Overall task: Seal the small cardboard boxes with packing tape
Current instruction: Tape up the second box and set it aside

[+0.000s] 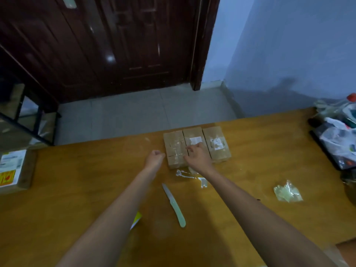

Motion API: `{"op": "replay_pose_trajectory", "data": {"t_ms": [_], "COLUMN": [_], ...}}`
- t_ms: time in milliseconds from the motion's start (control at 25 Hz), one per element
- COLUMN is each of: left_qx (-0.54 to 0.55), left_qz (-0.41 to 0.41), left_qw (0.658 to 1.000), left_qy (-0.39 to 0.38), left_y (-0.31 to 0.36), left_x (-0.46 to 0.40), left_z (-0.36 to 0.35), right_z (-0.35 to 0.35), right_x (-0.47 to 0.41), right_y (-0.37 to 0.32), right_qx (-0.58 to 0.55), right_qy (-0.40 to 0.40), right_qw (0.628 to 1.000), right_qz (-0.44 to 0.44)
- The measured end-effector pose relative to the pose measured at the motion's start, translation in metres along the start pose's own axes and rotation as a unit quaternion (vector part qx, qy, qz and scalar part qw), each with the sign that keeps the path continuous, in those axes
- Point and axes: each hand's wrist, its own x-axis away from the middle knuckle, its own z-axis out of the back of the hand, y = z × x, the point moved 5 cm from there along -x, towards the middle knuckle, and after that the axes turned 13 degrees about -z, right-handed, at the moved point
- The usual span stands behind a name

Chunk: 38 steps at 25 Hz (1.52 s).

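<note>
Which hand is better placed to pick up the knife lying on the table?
Probably the left hand: it holds nothing beside the boxes, and the knife lies between the forearms. The right hand rests on the boxes.

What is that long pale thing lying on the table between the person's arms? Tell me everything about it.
It looks like a small knife: a pale mint-green handle, seemingly plastic, toward the person, and a light blade pointing away toward the boxes. It lies flat on the wooden table, angled slightly leftward. Neither hand touches it.
</note>
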Motion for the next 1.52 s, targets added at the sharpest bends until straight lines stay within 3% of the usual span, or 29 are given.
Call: {"op": "replay_pose_trajectory", "data": {"t_ms": [280,560,840,1000,1160,1280,1520], "left_qx": [0.003,0.057,0.178,0.215,0.257,0.287,0.33], "left_qz": [0.081,0.068,0.059,0.044,0.022,0.0,-0.018], "left_qw": [0.997,0.996,0.98,0.973,0.964,0.957,0.944], "left_qy": [-0.002,0.017,0.061,0.07,0.068,0.046,0.002], "left_y": [-0.021,-0.011,-0.005,0.003,0.008,0.01,0.004], "left_x": [-0.024,-0.021,-0.001,0.019,0.039,0.055,0.08], "left_z": [-0.023,-0.041,-0.032,-0.006,0.013,0.012,0.023], "right_z": [-0.015,-0.021,-0.017,-0.007,-0.006,-0.006,-0.004], "right_x": [-0.029,-0.031,-0.026,-0.013,-0.003,0.008,0.029], "right_y": [0.0,-0.005,-0.003,-0.007,-0.01,-0.014,-0.023], "right_qx": [0.155,0.173,0.172,0.11,-0.042,-0.179,-0.195], "right_qy": [0.022,0.024,-0.031,-0.064,-0.113,-0.171,-0.147], "right_qw": [0.985,0.973,0.975,0.983,0.99,0.968,0.966], "right_qz": [0.077,0.149,0.139,0.135,0.075,0.025,0.089]}}
